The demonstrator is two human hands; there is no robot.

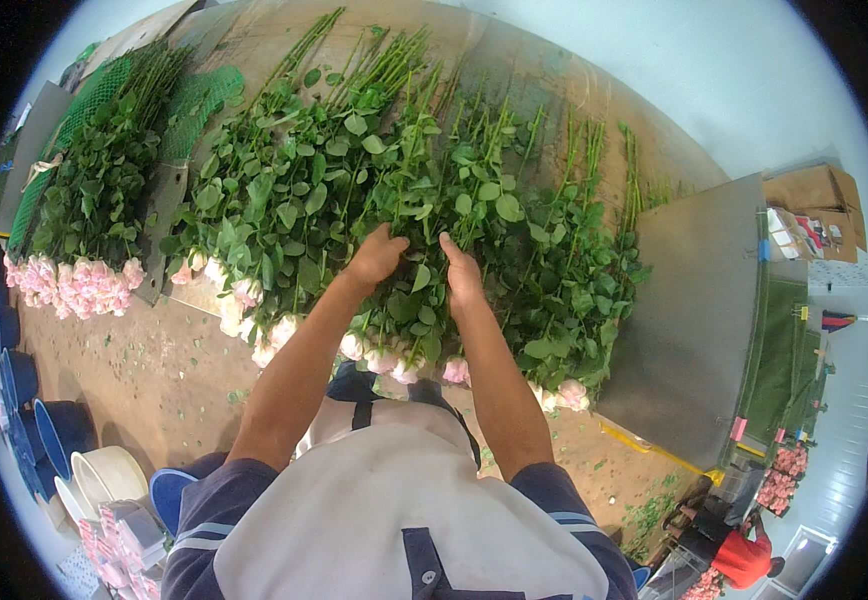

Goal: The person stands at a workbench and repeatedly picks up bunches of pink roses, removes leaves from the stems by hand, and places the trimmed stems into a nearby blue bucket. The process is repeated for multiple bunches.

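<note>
Long-stemmed roses (314,202) lie side by side over the table, their leafy stems pointing away and pale pink and white blooms hanging past the near edge. Among the leaves at the middle is my left hand (378,259), knuckles up, its fingertips partly hidden by foliage. A short gap to its right, my right hand (462,274) reaches into the same greenery with the thumb raised and the other fingers hidden. Both touch the leaves; whether either grips a stem cannot be made out. Pink rose heads (404,367) show between my forearms.
A bundle of pink roses (96,172) rests on green netting (78,127) at left. Right of the stems stands a grey panel (685,322). Blue buckets (59,435) and a cream tub (109,474) stand lower left. A person in red (741,559) is at lower right.
</note>
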